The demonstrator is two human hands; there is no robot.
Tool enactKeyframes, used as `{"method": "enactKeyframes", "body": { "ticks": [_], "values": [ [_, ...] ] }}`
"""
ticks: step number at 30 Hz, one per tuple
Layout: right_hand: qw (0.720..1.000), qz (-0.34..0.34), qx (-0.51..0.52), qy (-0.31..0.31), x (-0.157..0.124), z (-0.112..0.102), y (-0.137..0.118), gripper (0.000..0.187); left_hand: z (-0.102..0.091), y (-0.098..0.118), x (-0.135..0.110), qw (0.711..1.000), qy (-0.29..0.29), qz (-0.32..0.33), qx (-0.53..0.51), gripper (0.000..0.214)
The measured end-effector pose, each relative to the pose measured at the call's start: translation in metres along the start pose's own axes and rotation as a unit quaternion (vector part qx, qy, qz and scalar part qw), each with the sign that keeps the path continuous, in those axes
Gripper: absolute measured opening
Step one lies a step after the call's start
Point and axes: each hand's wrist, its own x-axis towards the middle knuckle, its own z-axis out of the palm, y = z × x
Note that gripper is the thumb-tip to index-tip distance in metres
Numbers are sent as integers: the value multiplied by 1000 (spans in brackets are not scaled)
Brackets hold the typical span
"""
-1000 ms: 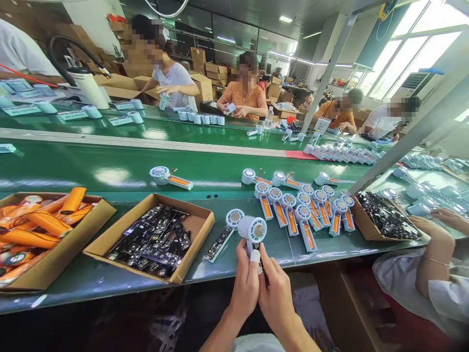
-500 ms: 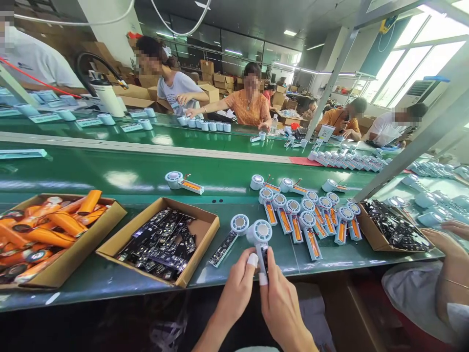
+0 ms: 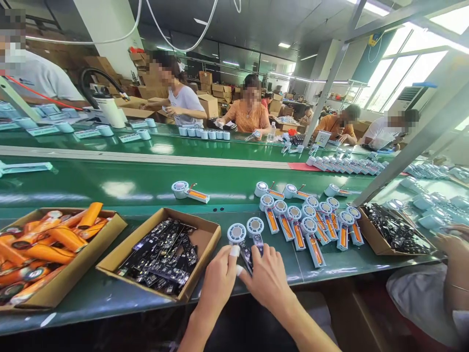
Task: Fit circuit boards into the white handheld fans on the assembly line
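Observation:
Two pale blue handheld fan bodies lie side by side before me, with round slotted heads pointing away. My left hand (image 3: 220, 274) has its thumb and finger closed at the neck of the left fan body (image 3: 236, 233). A dark circuit board (image 3: 246, 255) shows along the handle between my hands. My right hand (image 3: 270, 273) bends its fingers over the handle of the right fan body (image 3: 255, 226), which hides its lower part. White covers wrap some of my fingertips. Nearby on the right lie several fan bodies (image 3: 309, 226) with orange batteries in their handles.
A cardboard box of circuit boards (image 3: 104, 266) stands left of my hands, and a box of orange batteries (image 3: 78, 274) beyond it. Another board box (image 3: 373, 244) sits right, by a metal post (image 3: 330, 93). Beyond is a green conveyor (image 3: 120, 171); co-workers sit across it. A neighbour's hand (image 3: 452, 242) is at right.
Both hands were on one fan body; now they are apart, each at one of two adjacent fan bodies. Across the belt, a co-worker in grey has drawn an arm back from the row.

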Motion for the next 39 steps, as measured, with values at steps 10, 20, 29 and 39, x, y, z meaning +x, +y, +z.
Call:
{"method": "enactKeyframes", "body": {
  "ticks": [10,20,29,39],
  "values": [
    [998,22,65,-5,60,7,0,17,27,-43,-11,981,152,-18,-123,46],
    [997,50,44,-34,258,-38,-8,35,22,-56,-5,979,109,-95,-147,55],
    [999,14,-16,-36,247,-81,121,37,22,-69,-7,983,94,-65,-143,51],
    [987,-53,-72,-132,220,-52,191,36,28,-66,-6,991,97,-14,-92,49]
  ]
}}
